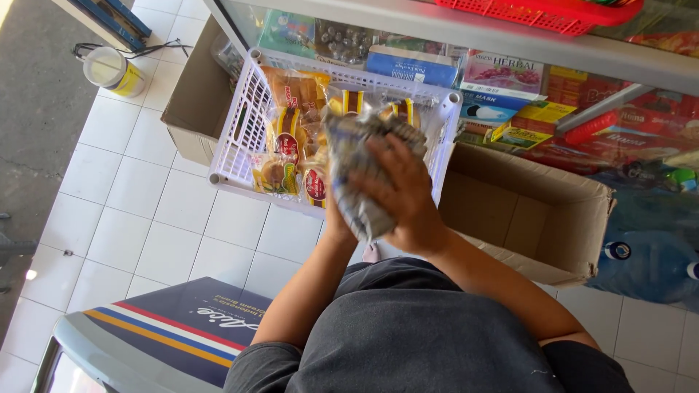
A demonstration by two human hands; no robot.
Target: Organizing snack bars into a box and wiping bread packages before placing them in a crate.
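Both my hands hold a stack of clear-wrapped snack packets (358,169) with a grey-blue pattern, just above the front edge of a white plastic basket (244,120). My right hand (403,196) lies over the stack, fingers spread across it. My left hand (336,218) grips the stack from below and is mostly hidden behind it. The basket holds several packets of buns in yellow and red wrappers (290,127).
An open cardboard box (539,218) stands to the right of the basket, another (191,94) to its left. A glass shelf case (510,76) with boxed goods is behind. A chest freezer lid (153,327) is at lower left. A blue water jug (648,255) lies right.
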